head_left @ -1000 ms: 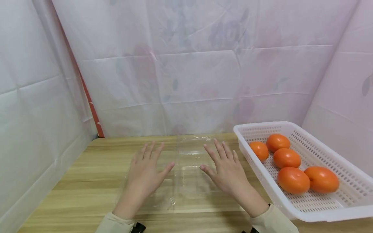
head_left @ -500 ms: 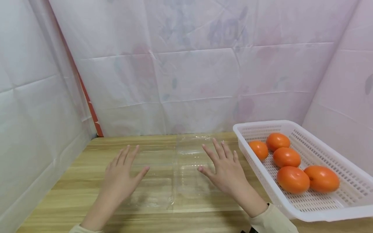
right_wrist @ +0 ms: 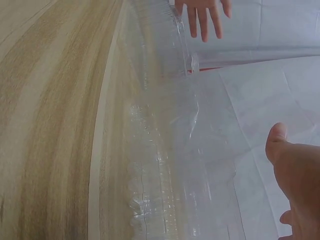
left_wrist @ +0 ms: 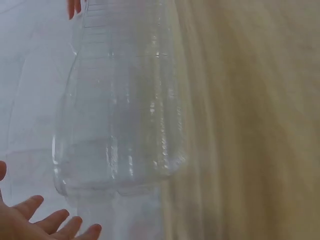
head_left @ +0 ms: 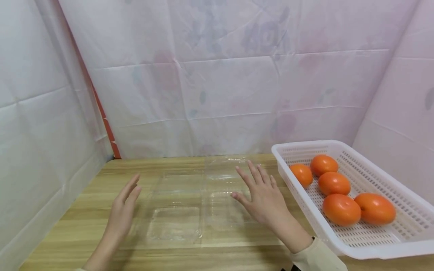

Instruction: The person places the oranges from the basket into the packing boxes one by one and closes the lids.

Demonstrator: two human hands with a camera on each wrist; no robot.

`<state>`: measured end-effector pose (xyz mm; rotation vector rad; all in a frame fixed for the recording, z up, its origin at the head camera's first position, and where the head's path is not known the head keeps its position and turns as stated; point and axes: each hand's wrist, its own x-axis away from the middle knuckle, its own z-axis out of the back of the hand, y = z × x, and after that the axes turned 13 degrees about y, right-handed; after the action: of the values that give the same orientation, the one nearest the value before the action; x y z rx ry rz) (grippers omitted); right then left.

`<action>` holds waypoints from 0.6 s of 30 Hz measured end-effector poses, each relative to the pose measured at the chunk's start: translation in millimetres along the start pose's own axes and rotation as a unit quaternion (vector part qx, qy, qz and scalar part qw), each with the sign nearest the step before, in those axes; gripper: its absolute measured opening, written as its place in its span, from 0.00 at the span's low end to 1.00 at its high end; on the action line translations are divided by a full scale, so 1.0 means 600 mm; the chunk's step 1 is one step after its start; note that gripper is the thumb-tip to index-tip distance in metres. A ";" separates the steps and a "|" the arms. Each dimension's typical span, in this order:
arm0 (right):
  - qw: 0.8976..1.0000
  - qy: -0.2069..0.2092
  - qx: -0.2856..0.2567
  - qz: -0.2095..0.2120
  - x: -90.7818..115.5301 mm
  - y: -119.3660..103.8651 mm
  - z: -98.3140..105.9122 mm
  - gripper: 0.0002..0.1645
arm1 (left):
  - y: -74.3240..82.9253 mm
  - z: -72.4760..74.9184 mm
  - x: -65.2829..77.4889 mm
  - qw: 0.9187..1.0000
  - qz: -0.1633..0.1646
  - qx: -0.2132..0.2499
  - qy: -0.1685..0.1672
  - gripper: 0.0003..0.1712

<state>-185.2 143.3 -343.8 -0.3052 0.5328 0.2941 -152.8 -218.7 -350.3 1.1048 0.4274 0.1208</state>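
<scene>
Left hand (head_left: 121, 214): fingers extended, slightly spread, gripping nothing; edge-on in the head view, thumb nearest the middle. Right hand (head_left: 264, 199): fingers straight and fanned, thumb out toward the middle, also gripping nothing. Right wrist view shows the thumb apart from the plastic; can't tell about the other fingertips' contact.

Between the hands: clear, thin plastic rectangular box, laid flat as two halves side by side, meeting along a middle line. Left half (head_left: 174, 222) has the left hand just beside its outer edge, apart. Right half (head_left: 223, 203) is partly behind the right hand in the head view. Wood grain shows through both.

Under it: light wood-grain tabletop (head_left: 74, 222). Right of the right hand: white perforated plastic rectangular basket (head_left: 310, 210), five smooth orange-red round fruits (head_left: 341, 209) inside, mostly bunched toward its left side. Beige sleeve (head_left: 318, 256) on the right arm. Behind: pale sheet with faded floral print (head_left: 220, 86), creased; narrow red strip (head_left: 106, 122) at the left corner.
</scene>
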 end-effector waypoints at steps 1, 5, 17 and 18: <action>1.000 0.000 -0.001 0.000 -0.001 0.001 0.000 0.45 | -0.003 0.002 0.000 1.000 0.007 0.012 -0.001 0.35; 1.000 -0.002 -0.001 -0.001 -0.002 0.002 0.002 0.44 | -0.017 0.010 0.000 0.998 0.033 0.042 -0.011 0.35; 1.000 0.011 -0.016 0.012 -0.001 -0.006 0.006 0.44 | -0.076 0.010 0.000 0.952 0.204 0.195 -0.121 0.37; 1.000 0.009 -0.020 0.012 0.000 -0.007 0.010 0.43 | -0.079 0.007 0.003 0.947 0.217 0.199 -0.131 0.37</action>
<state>-180.9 141.6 -338.2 -0.3398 0.5500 0.3262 -155.2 -242.8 -391.0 1.5816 -0.0430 0.2805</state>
